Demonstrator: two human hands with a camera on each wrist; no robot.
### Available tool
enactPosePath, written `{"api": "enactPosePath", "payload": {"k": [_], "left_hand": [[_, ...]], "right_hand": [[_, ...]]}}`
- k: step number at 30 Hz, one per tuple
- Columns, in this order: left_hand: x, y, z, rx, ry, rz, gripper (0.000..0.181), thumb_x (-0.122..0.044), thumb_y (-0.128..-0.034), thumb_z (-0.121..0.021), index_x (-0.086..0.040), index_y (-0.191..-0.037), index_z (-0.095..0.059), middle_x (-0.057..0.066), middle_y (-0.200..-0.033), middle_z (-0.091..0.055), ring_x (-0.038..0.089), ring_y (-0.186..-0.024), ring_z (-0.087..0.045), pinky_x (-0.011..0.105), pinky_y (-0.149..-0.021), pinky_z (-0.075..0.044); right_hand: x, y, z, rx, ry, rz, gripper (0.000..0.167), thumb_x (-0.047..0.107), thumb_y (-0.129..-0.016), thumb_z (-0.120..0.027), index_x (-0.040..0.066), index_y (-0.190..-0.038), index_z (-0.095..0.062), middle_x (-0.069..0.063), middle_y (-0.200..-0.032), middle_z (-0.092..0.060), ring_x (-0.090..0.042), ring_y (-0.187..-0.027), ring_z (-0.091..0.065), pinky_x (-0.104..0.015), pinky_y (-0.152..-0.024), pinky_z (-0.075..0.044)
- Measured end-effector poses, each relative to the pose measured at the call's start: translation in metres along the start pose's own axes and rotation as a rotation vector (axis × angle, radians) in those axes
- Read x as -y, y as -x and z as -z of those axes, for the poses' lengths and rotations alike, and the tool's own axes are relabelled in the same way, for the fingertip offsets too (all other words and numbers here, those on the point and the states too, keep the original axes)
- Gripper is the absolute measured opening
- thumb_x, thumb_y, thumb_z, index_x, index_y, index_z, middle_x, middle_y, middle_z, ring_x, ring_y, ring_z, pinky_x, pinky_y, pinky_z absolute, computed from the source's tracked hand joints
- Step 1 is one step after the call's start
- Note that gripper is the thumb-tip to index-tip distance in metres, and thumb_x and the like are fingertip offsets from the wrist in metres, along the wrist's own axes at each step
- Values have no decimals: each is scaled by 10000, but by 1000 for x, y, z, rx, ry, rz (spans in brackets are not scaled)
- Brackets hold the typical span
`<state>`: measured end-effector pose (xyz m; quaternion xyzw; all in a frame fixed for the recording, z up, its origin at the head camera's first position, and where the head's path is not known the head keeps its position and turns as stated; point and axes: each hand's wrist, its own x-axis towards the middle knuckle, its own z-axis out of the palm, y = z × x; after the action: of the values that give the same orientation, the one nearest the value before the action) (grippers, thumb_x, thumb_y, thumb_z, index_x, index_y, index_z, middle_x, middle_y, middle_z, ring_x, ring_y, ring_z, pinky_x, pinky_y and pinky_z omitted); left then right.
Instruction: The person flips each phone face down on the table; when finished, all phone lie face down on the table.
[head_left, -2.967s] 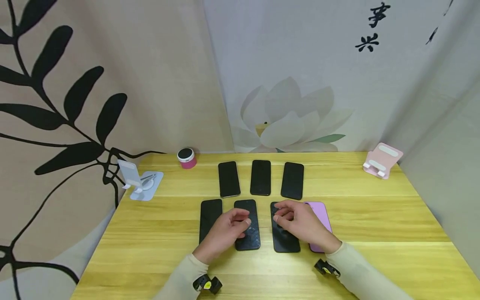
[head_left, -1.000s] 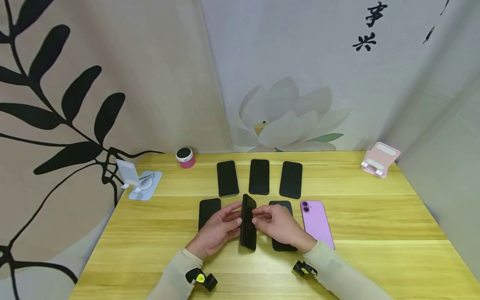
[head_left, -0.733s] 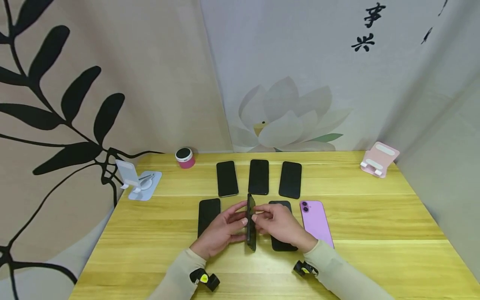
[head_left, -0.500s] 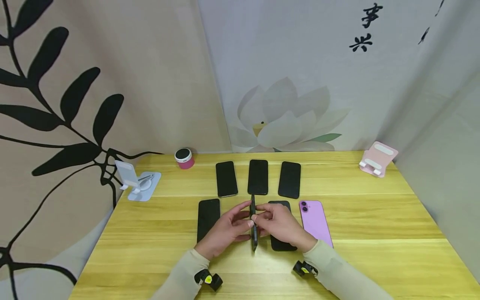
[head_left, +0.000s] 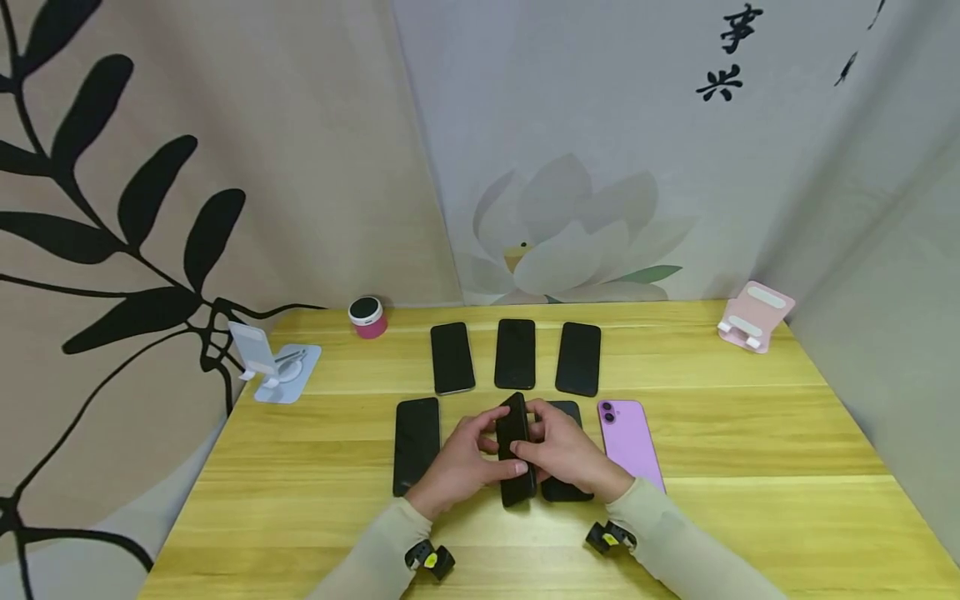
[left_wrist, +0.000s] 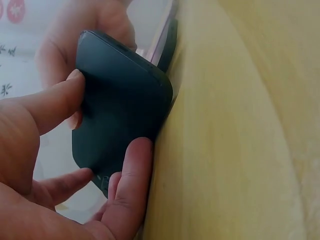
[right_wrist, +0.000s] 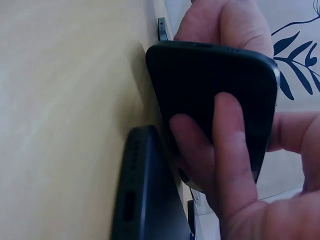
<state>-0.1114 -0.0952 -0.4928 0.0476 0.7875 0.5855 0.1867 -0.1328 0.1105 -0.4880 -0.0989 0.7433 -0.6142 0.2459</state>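
Observation:
A dark smartphone (head_left: 516,442) stands tilted on its long edge at the middle of the front row, held between both hands. My left hand (head_left: 467,460) grips it from the left, its thumb across the side that faces up. From the right, my right hand (head_left: 561,450) holds it with the thumb near the top edge. In the right wrist view, two right fingertips (right_wrist: 230,117) press against the phone's dark face (right_wrist: 200,75). The left wrist view shows the other side of the phone (left_wrist: 120,100), with left fingers near its lower corner.
Another black phone (head_left: 567,490) lies partly under my right hand. A black phone (head_left: 416,446) is at left and a purple phone (head_left: 632,446) at right. Behind lie three dark phones (head_left: 515,354). Further out stand a pink-and-white cylinder (head_left: 367,317), white stand (head_left: 288,367) and pink stand (head_left: 756,317).
Three seconds ago the phone lay flat. Both hands have lifted it onto its edge and turned it past upright, so its other side now shows. The right hand has shifted left.

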Motion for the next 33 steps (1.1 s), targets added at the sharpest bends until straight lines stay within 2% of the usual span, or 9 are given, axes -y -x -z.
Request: {"api": "enactPosePath", "payload": {"k": [4,7,11,15,18,21,25,29,33], "left_hand": [[-1,0,-2,-15,-20,7,832,-298,-843,-922,-251,-1567,-515,200,-1445,-461,294,-1129,-532,332,-771,-534],[0,0,-1,-19,12,3,794,-273,-872,-898,-214,-1565,-517,203,-1452,-472,289,-1118,-547,326,-775,-546],[1,0,2,-22,162,11,707,-211,-937,-830,-130,-1556,-500,211,-1461,-487,255,-1097,-599,361,-825,-623],[3,1,7,-28,365,62,590,-178,-1016,-722,-46,-1527,-460,191,-1381,-542,209,-1062,-660,393,-869,-644],[5,1,11,18,486,99,500,-191,-1063,-640,-17,-1490,-445,124,-1267,-624,192,-1030,-697,368,-867,-640],[6,4,14,93,555,115,424,-204,-1074,-616,-11,-1425,-477,64,-1168,-693,185,-1005,-725,358,-857,-639],[7,6,14,135,583,115,334,-206,-1063,-638,-26,-1321,-523,44,-1124,-730,186,-1000,-739,383,-877,-637],[6,8,14,114,567,120,305,-200,-1052,-658,-46,-1271,-513,38,-1118,-726,189,-997,-734,402,-888,-633],[8,9,16,75,529,129,308,-204,-1050,-667,-45,-1265,-512,27,-1065,-715,183,-946,-722,380,-843,-633]], "right_hand": [[0,-1,1,-12,18,1,602,69,-976,-701,-10,-1503,-420,-253,-1128,-755,-263,-794,-783,-434,-601,-651],[2,0,3,-17,28,7,615,62,-976,-700,-17,-1513,-411,-248,-1135,-756,-279,-806,-787,-441,-600,-651],[8,3,6,-16,26,16,620,59,-974,-697,-14,-1516,-407,-231,-1149,-759,-294,-826,-789,-446,-612,-654],[17,7,10,-18,31,26,621,77,-972,-709,16,-1516,-416,-211,-1191,-753,-289,-834,-791,-450,-614,-654],[24,13,12,-14,37,43,627,94,-975,-719,32,-1519,-415,-222,-1245,-735,-285,-869,-795,-452,-615,-653],[29,17,10,3,47,68,624,107,-979,-722,39,-1519,-414,-221,-1260,-730,-278,-895,-794,-445,-620,-651],[31,20,6,21,71,102,613,116,-985,-721,41,-1517,-426,-201,-1216,-742,-266,-901,-791,-430,-622,-649],[29,19,4,26,77,115,585,103,-988,-716,30,-1498,-439,-186,-1186,-749,-250,-894,-789,-421,-615,-649],[25,16,4,18,88,112,596,105,-985,-721,21,-1503,-437,-170,-1182,-754,-230,-872,-783,-410,-601,-641]]}}
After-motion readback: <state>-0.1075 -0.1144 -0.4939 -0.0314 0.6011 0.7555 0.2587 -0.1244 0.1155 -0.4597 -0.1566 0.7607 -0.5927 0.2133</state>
